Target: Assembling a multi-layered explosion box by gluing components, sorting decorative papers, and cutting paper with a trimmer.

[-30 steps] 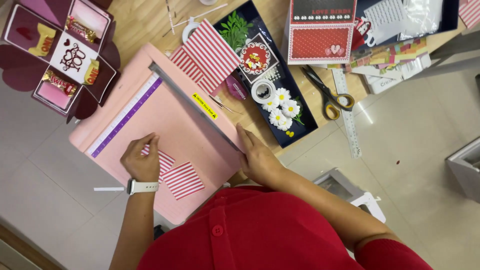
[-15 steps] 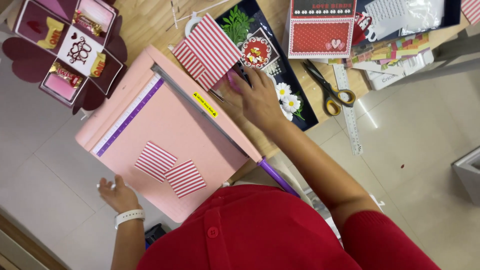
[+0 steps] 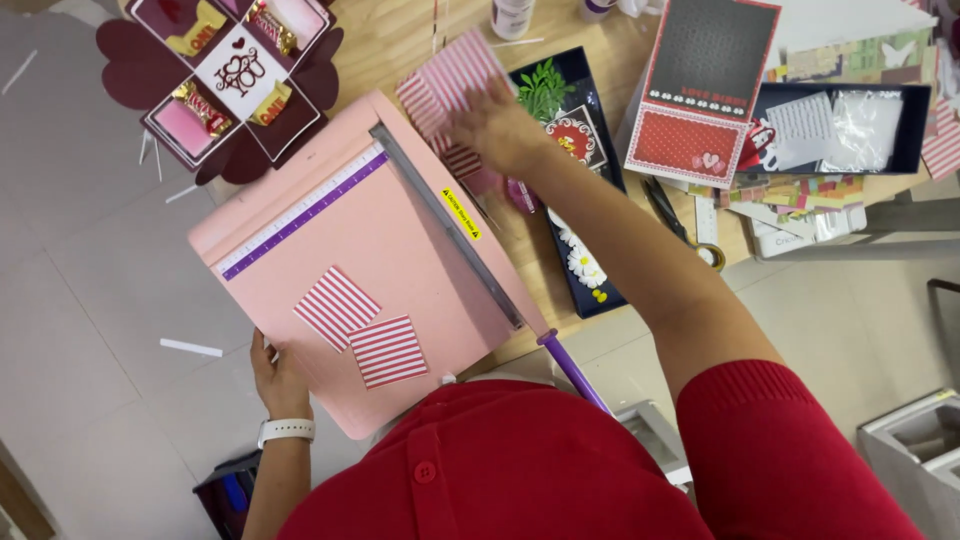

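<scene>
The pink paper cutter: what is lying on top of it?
Two red-and-white striped paper squares lie on the pink paper cutter, corners overlapping. The left hand grips its near edge; the fingers underneath are hidden. The right hand reaches beyond it.

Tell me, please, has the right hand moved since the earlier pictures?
Yes. The right hand left the pink paper cutter's near edge and reached beyond its blade arm to the red-striped paper sheet.

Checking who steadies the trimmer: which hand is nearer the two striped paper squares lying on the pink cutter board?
Left. The left hand grips the board's near edge, just beside the striped squares. The right hand is beyond the cutter arm, on a striped sheet.
</scene>
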